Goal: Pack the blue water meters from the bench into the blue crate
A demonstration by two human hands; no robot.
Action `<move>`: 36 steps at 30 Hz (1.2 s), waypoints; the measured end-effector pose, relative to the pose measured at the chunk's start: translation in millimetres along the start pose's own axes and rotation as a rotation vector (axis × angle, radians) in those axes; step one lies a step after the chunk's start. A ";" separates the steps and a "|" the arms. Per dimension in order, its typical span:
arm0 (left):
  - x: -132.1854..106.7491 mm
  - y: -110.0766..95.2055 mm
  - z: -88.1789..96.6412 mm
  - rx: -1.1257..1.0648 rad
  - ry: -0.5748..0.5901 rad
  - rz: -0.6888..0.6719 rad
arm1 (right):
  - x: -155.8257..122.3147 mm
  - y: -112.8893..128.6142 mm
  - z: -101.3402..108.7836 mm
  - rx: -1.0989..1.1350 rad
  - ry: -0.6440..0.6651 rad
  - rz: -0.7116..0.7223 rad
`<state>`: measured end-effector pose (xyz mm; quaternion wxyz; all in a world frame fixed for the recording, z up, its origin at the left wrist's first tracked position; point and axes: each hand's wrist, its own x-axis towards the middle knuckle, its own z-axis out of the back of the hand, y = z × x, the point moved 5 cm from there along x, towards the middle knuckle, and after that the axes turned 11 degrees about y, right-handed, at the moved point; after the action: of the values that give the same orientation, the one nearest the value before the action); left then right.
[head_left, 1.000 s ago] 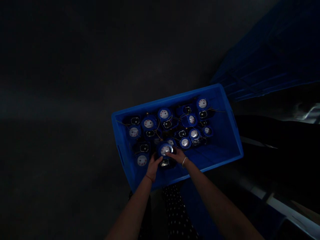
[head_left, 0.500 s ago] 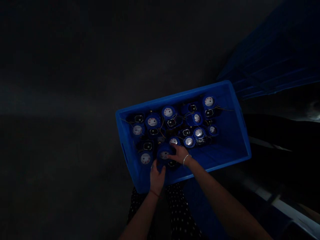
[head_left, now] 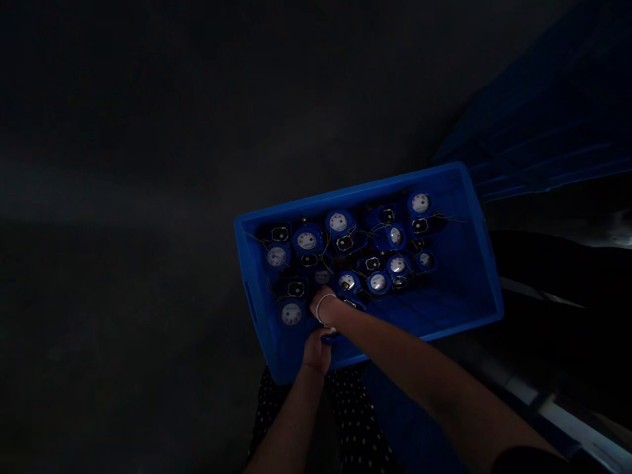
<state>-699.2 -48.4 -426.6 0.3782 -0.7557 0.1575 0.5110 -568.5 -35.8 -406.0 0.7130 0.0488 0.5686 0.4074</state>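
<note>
A blue plastic crate (head_left: pixel 459 309) holds several blue water meters with white dials, such as one (head_left: pixel 307 241) at the back left and one (head_left: pixel 291 313) near the left wall. Both my hands are in the crate's near left corner. My left hand (head_left: pixel 316 352) is curled on a blue water meter (head_left: pixel 330 336) against the near wall; only a sliver of it shows. My right hand (head_left: pixel 320 301), with a bangle on the wrist, reaches across just above it. Its fingers point down into the dark and are hidden.
The right half of the crate floor (head_left: pixel 444 289) is bare blue plastic. More blue crates (head_left: pixel 543 125) are stacked at the upper right. Dark floor (head_left: pixel 123 263) lies to the left. My dotted clothing (head_left: pixel 345 421) shows below the crate. The light is very dim.
The meter I held near the crate's middle has come toward the near wall. My right arm has swung left across it, and my left hand has drawn back to the near edge.
</note>
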 end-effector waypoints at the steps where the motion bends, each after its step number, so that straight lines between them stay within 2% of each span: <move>1: -2.8 -2.1 3.1 0.006 -0.016 -0.013 | -5.4 -8.1 -1.6 -0.008 0.013 -0.006; 3: -11.0 -7.6 7.4 0.006 -0.050 -0.036 | -21.4 -30.1 -4.5 -0.007 0.030 -0.020; 5: -20.3 -13.2 9.0 -0.009 -0.080 -0.040 | -39.3 -55.2 -7.4 0.094 -0.001 -0.042; 10: -32.4 -26.6 11.2 0.053 -0.147 -0.030 | -65.2 -100.3 -22.1 0.561 -0.221 -0.113; 13: -27.7 -28.3 8.8 0.107 -0.133 0.005 | -64.1 -110.4 -37.2 0.862 -0.358 -0.152; 15: -21.3 -27.1 4.8 0.110 -0.110 0.024 | -57.4 -110.1 -49.1 1.088 -0.437 -0.127; 19: -8.3 -28.5 0.2 0.124 -0.122 -0.044 | -36.7 -102.1 -67.8 1.404 -0.657 -0.053; 22: -3.9 -28.3 0.8 0.096 -0.169 -0.085 | -24.9 -96.1 -71.2 1.402 -0.818 -0.078; 24: -3.0 -25.8 -0.4 0.050 -0.191 -0.073 | -21.3 -92.0 -69.4 1.332 -0.832 -0.138; 27: -2.7 -17.5 -4.4 -0.052 -0.238 0.010 | -24.6 -84.9 -61.8 1.133 -0.803 -0.240; 30: -1.2 -5.5 -8.2 -0.187 -0.274 0.135 | -28.9 -75.6 -55.4 0.956 -0.720 -0.265; 36: -1.5 -1.2 -8.1 -0.348 -0.229 0.163 | -30.7 -75.4 -53.8 0.942 -0.583 -0.192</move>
<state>-693.8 -53.7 -423.2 0.2150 -0.7315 0.0835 0.6417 -575.3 -126.5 -441.2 0.7757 0.4204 0.4705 0.0123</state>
